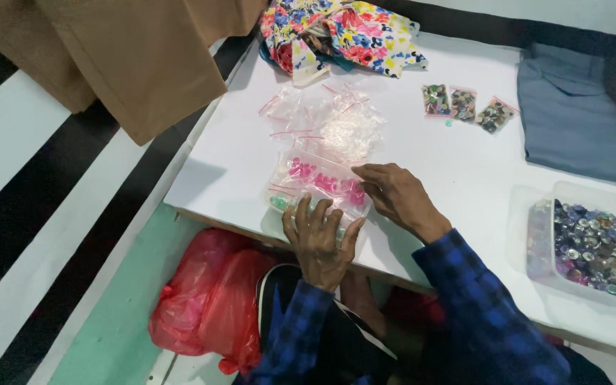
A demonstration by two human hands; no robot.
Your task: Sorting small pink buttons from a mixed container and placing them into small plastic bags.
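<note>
the left hand (320, 241), nearest the camera, is laid flat with fingers spread on a small clear zip bag of pink beads (320, 180) at the white table's (458, 171) near edge. the same bag is pinched at its right end by the right hand (393, 194). empty clear bags (336, 125) are heaped just beyond. three filled bead packets (463, 105), a floral cloth (344, 32) and a plastic tub of buttons (593, 242) are set well apart.
</note>
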